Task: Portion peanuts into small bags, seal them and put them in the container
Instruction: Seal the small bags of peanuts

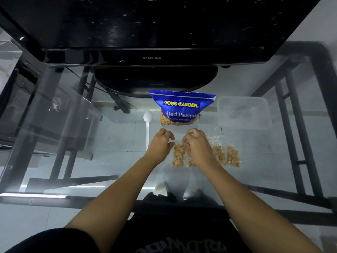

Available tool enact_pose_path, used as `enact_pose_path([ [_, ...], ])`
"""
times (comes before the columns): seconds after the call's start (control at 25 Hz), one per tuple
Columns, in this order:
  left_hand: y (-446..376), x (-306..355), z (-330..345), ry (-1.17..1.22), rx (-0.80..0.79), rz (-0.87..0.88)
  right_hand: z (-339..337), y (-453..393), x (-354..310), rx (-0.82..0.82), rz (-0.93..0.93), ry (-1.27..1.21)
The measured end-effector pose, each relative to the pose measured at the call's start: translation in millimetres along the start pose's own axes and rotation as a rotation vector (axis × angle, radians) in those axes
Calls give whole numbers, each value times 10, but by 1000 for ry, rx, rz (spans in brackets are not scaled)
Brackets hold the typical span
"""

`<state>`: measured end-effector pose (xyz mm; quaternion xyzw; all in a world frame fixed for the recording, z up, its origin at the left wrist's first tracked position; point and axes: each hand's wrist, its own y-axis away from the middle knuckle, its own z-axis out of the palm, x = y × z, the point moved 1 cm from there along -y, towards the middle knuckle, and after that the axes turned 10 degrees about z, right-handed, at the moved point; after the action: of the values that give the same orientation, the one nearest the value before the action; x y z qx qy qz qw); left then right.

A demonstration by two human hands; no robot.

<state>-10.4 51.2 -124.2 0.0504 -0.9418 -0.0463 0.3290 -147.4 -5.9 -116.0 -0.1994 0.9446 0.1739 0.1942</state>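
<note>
A blue bag of salted peanuts [180, 106] stands upright on the glass table, just beyond my hands. Below it lies a small clear bag of peanuts [178, 155]. My left hand [161, 143] and my right hand [196, 143] both pinch its top edge, fingers closed on the plastic. A second small bag [191, 162] is mostly hidden under my right wrist. Two more filled small bags [226, 155] lie to the right. A clear plastic container [244, 112] sits at the right, beside the blue bag, with nothing visible in it.
A white plastic spoon [147, 128] lies left of the blue bag. A black monitor [151, 57] with its round stand fills the back of the glass table [91, 136]. Black metal frame legs show through the glass.
</note>
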Motion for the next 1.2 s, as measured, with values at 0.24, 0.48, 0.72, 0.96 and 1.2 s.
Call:
enact_pose_path([
  [0.24, 132, 156, -181, 313, 68, -36, -139, 202, -15, -15, 103, -373],
  [0.48, 160, 503, -676, 822, 212, -83, -567, 312, -128, 22, 232, -1010],
  [0.72, 129, 727, -995, 502, 148, -10, -848, 266, -327, 7, 151, -1067],
  [0.96, 54, 931, -1156, 133, 162, 127, -1050, 334, -490, 173, -41, -904],
  [1.2, 95, 985, -1183, -193, 174, 234, -1116, 398, -540, 347, -85, -928],
])
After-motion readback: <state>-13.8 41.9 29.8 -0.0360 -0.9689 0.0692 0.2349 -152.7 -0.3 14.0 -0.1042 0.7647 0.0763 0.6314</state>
